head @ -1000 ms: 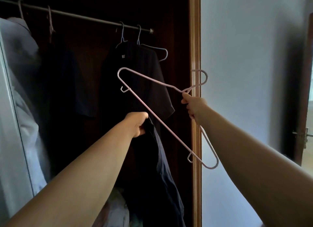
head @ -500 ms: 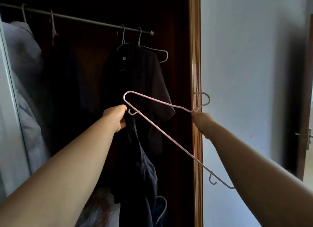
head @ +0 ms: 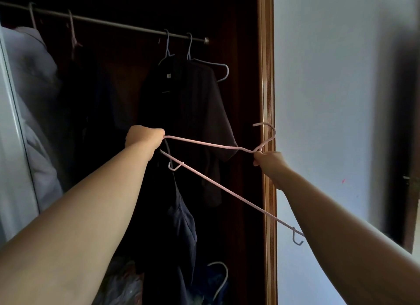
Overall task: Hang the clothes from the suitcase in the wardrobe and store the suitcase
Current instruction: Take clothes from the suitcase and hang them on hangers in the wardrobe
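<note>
I hold a pale pink wire hanger (head: pixel 218 145) in front of the open wardrobe. My right hand (head: pixel 269 160) pinches it just below its hook. My left hand (head: pixel 145 138) is closed on a dark navy garment (head: pixel 179 225) that hangs down from it, and the hanger's left tip meets this fist. The hanger lies tilted, its long bar running down to the right past my right forearm. The suitcase is not in view.
A metal rail (head: pixel 113 25) crosses the wardrobe top. A dark shirt (head: pixel 188 113) hangs on it beside a bare hanger (head: pixel 213 65); pale clothes (head: pixel 29 81) hang at left. The wooden wardrobe frame (head: pixel 268 100) borders a white wall (head: pixel 329 100). Another hanger (head: pixel 220 279) lies low inside.
Both hands dropped lower. The left hand with the garment moved left and up to the hanger's left tip, and the hanger swung flatter, its far end sliding down to the right.
</note>
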